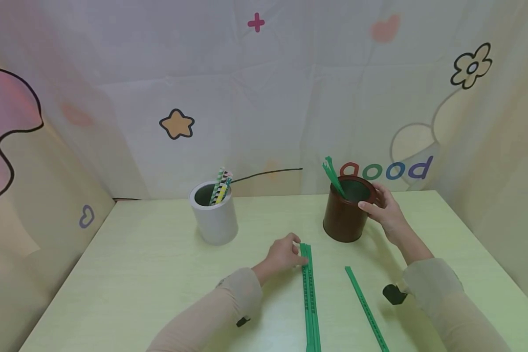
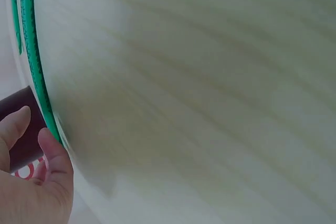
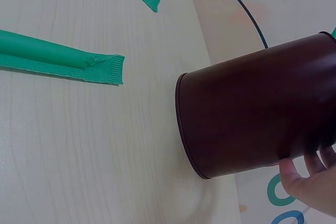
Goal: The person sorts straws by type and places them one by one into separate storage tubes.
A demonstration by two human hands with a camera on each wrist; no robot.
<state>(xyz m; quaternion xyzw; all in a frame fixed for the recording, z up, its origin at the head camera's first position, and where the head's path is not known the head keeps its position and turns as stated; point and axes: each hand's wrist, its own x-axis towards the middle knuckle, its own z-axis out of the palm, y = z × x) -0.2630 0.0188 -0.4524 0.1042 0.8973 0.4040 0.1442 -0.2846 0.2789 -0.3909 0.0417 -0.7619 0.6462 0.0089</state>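
Note:
At the back right stands a dark brown cylindrical cup [image 1: 345, 217] with green wrapped strips [image 1: 333, 177] leaning out of it. My right hand [image 1: 389, 212] holds its right side, thumb on the near side and fingers farther round; the right wrist view shows fingertips against the cup [image 3: 257, 108]. Two long, slim green packets [image 1: 309, 293] with dark print lie side by side on the table. By their far end is my left hand [image 1: 283, 254], thumb at the packets' left edge. In the left wrist view, a gap separates thumb and forefinger [image 2: 55, 153] near a green packet [image 2: 32, 45].
A third green packet [image 1: 366, 308] lies slantwise to the right. Farther left stands a white cylindrical cup [image 1: 215, 222] holding several patterned sticks [image 1: 221, 186]. A printed cloth [image 1: 273, 107] hangs behind the pale wooden table [image 1: 136, 274].

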